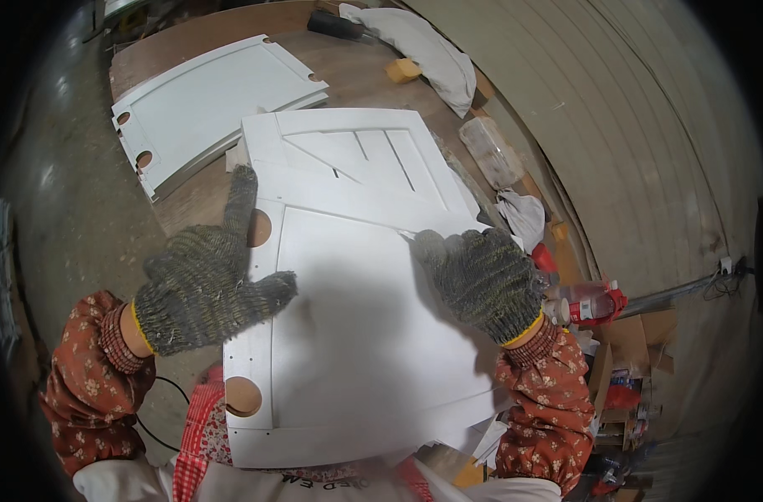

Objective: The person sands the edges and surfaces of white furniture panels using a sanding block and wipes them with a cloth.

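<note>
A white door-like panel (348, 360) lies in front of me, with grooves, small slots and round brown cut-outs along its left side. My left hand (201, 284), in a grey knitted glove, is at the panel's left edge. Its thumb reaches over the white face and one finger stretches along the edge, the two wide apart. My right hand (486, 280), gloved alike, is over the panel's right part with its fingers bent together. A thin dark tip shows by its thumb; what it belongs to is hidden.
A stack of white panels (222, 92) sits at the far left of the brown table (180, 213). Along the right stand a white sack (431, 58), a yellow block (402, 70), a clear wrapped pack (490, 151) and a plastic bottle (590, 303). Cardboard boxes (641, 343) lie beyond.
</note>
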A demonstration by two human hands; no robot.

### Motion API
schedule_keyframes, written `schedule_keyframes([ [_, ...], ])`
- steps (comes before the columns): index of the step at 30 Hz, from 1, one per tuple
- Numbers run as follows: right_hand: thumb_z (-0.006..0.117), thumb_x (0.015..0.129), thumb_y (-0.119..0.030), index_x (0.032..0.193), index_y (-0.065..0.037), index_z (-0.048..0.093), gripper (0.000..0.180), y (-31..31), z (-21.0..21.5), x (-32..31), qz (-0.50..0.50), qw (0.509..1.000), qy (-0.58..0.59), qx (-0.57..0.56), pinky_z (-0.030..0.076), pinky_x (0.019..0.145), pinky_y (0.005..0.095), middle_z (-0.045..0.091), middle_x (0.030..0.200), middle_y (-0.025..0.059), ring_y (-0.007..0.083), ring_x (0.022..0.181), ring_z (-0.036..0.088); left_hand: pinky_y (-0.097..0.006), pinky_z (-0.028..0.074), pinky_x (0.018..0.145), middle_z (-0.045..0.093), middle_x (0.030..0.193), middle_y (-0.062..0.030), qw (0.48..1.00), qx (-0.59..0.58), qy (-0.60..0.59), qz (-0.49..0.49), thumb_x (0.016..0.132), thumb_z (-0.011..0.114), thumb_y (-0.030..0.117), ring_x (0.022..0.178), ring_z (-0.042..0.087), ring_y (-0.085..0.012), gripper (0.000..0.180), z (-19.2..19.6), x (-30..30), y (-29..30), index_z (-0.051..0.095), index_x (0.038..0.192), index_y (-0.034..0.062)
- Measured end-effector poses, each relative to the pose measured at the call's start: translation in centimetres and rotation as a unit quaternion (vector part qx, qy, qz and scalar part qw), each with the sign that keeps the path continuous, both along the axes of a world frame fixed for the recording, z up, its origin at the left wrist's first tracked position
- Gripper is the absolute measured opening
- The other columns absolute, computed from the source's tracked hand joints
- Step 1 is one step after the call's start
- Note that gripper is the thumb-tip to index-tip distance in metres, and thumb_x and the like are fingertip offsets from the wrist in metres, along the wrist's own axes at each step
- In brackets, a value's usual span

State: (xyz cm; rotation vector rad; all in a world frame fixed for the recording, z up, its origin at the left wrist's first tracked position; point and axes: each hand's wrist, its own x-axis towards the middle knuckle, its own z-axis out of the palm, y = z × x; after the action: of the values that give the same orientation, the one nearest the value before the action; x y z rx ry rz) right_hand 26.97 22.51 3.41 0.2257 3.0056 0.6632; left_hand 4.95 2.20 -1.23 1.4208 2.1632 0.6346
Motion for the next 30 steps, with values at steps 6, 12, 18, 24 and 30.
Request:
schedule_keyframes([
  [6, 0.061, 0.075, -0.022, 0.091, -0.008, 0.059, 0.021, 1.5, -1.1, 1.2, 0.032, 0.999, 0.032, 0.03, 0.043, 0.05, 0.0417, 0.056, 0.065, 0.0054, 0.0259, 0.061, 0.056, -0.039, 0.046, 0.054, 0.055, 0.063, -0.0159, 0.998, 0.054, 0.034, 0.0, 0.082, 0.072, 0.04, 0.054, 0.058, -0.0276, 0.106, -1.3, -0.1, -0.5, 0.005, 0.148, -0.011],
  [12, 0.061, 0.075, -0.022, 0.094, -0.01, 0.059, 0.023, 1.5, -1.3, 3.6, 0.006, 0.998, 0.016, 0.064, 0.042, 0.052, 0.0397, 0.057, 0.076, 0.0052, 0.0252, 0.063, 0.056, -0.042, 0.046, 0.055, 0.056, 0.064, -0.0178, 1.0, -0.005, -0.015, -0.013, 0.081, 0.073, 0.038, 0.055, 0.059, -0.0301, 0.108, 0.3, 0.0, 0.6, 0.005, 0.148, -0.0111],
  [18, 0.06, 0.075, -0.017, 0.087, -0.009, 0.055, 0.016, 0.0, -0.2, 0.1, 0.082, 0.994, 0.007, 0.075, 0.043, 0.052, 0.038, 0.059, 0.076, 0.008, 0.0239, 0.057, 0.056, -0.044, 0.047, 0.056, 0.057, 0.063, -0.0185, 1.0, 0.011, 0.022, 0.017, 0.08, 0.074, 0.035, 0.054, 0.059, -0.0327, 0.107, -0.5, 0.2, 0.0, 0.004, 0.148, -0.0105],
  [24, 0.059, 0.075, -0.015, 0.089, -0.008, 0.057, 0.016, 1.2, -0.5, 2.0, 0.101, 0.988, 0.022, 0.118, 0.044, 0.053, 0.0373, 0.059, 0.071, 0.006, 0.0221, 0.057, 0.057, -0.043, 0.047, 0.056, 0.058, 0.064, -0.0184, 1.0, 0.018, 0.015, 0.018, 0.08, 0.073, 0.035, 0.055, 0.06, -0.0332, 0.106, -0.9, 0.1, -0.1, 0.005, 0.149, -0.0081],
  [30, 0.057, 0.081, -0.021, 0.109, -0.004, 0.058, 0.033, 0.4, -1.9, 2.1, 0.081, 0.988, 0.063, 0.117, 0.044, 0.06, 0.04, 0.055, 0.076, 0.0064, 0.0223, 0.064, 0.055, -0.042, 0.049, 0.055, 0.059, 0.06, -0.0177, 0.999, 0.024, 0.027, 0.007, 0.083, 0.068, 0.044, 0.055, 0.061, -0.0316, 0.106, -0.1, 0.2, 0.0, 0.005, 0.147, -0.0129],
])
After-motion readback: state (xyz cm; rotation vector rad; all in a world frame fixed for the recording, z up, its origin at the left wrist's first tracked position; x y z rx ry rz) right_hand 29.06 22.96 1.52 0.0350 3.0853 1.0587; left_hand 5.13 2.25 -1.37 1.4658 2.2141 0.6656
